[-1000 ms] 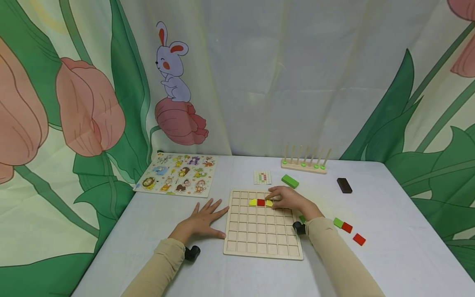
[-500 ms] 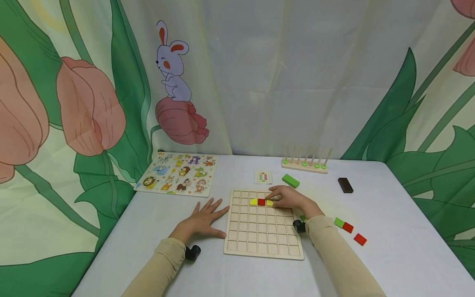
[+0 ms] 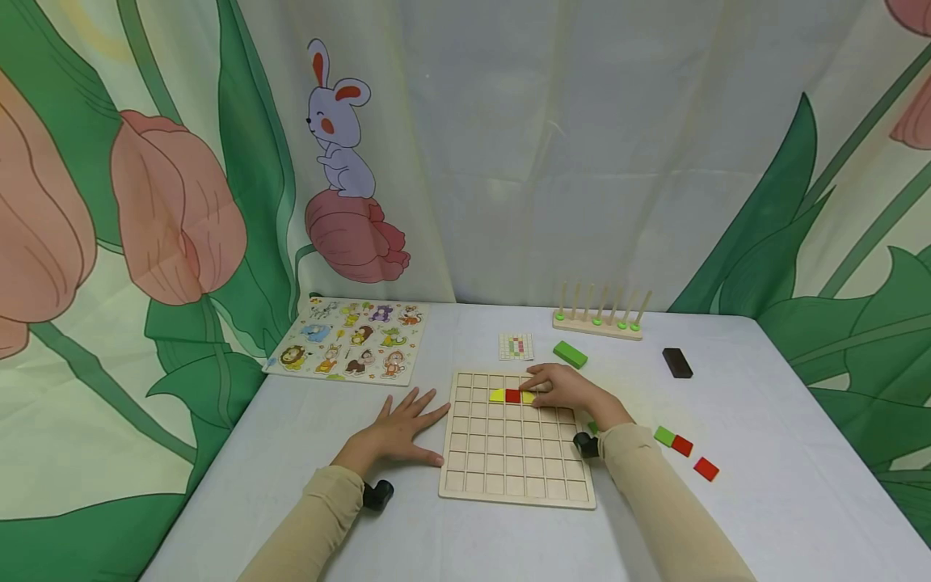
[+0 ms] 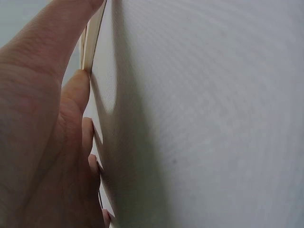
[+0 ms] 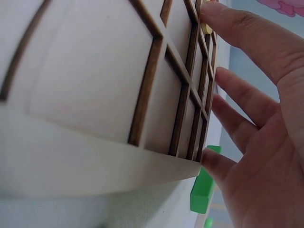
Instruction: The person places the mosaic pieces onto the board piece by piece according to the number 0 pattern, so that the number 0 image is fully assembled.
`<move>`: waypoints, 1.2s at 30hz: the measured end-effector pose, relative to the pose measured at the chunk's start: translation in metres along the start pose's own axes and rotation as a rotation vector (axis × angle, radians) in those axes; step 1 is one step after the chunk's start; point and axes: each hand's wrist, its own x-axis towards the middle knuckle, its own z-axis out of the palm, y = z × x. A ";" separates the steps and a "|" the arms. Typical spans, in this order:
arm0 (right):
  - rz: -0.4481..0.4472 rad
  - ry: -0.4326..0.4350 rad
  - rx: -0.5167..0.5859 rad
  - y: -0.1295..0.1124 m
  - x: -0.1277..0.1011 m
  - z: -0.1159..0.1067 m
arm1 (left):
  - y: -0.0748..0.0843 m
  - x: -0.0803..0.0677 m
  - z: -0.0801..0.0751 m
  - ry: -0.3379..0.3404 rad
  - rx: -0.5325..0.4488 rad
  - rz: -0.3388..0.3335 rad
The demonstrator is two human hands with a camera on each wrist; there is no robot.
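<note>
In the head view, a pale wooden grid board (image 3: 494,466) lies at the table's middle. A left yellow tile (image 3: 498,395) with a slanted side and a red square tile (image 3: 512,396) sit side by side in an upper row. Beside them, a right yellow tile (image 3: 528,398) is partly covered by my right hand (image 3: 572,390). Thumb and forefinger pinch that tile in its cell; the right wrist view shows the thumb on its yellow edge (image 5: 207,27). My left hand (image 3: 389,434) rests spread on the table, its thumb and forefinger touching the board's left edge.
A small pattern card (image 3: 516,347) and a green block (image 3: 570,354) lie behind the board. Farther back are an animal puzzle (image 3: 349,341) and a peg stand (image 3: 598,326). Rightward lie a dark block (image 3: 677,363), a green tile (image 3: 664,436) and a loose red tile (image 3: 706,469).
</note>
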 end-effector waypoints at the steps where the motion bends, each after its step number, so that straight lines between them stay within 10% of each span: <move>1: -0.002 0.005 0.001 0.000 0.000 0.000 | 0.000 0.000 0.000 -0.002 0.000 0.000; 36: 0.051 0.243 0.079 0.013 -0.066 -0.041 | -0.001 0.002 0.003 -0.002 0.005 -0.016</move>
